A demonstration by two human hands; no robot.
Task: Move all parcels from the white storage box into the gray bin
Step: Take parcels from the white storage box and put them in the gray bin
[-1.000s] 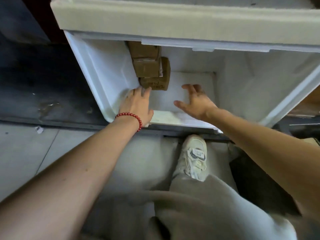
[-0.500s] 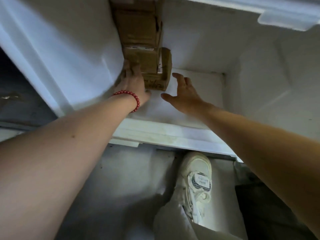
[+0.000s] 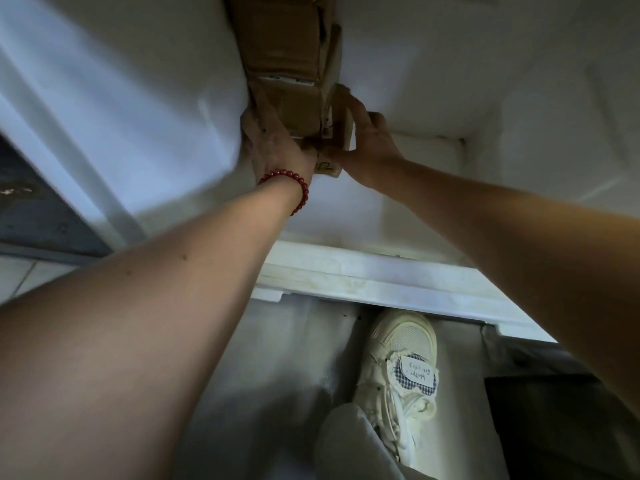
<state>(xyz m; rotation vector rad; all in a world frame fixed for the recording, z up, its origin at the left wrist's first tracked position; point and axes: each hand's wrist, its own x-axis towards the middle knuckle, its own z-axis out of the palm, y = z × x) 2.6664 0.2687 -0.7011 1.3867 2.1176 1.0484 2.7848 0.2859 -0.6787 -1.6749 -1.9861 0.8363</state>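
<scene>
White foam walls are filling most of the head view. The white storage box [image 3: 381, 282] is being looked into from over its near rim, and a pale floor and a cream shoe [image 3: 401, 362] are being shown below that rim.

Against the far left corner of the box, a stack of brown cardboard parcels is being kept. A top parcel [image 3: 280, 32] is sitting over a middle parcel [image 3: 291, 102], and under both is a bottom parcel [image 3: 330, 168] with a handwritten mark on its near face.

The stack is being clasped from both sides. The left hand [image 3: 273, 147], with a red bead bracelet [image 3: 291, 181] at its wrist, is being pressed to the left side. Its fingers are curled up round the edge of the middle and bottom parcels, and their tips are being hidden by the cardboard. The right hand [image 3: 372, 143] is being closed on the right side of the bottom parcel, with its fingers wrapped over the upper edge. Whether the stack is being lifted off the box floor cannot be told.

As to progress, only these three parcels are being seen inside the box, though the frame is cutting off its upper part. By that judgement, the last of the load is being dealt with. None of it is being shown as delivered: the gray bin is out of view, and these parcels are yet to be carried to it.
</scene>
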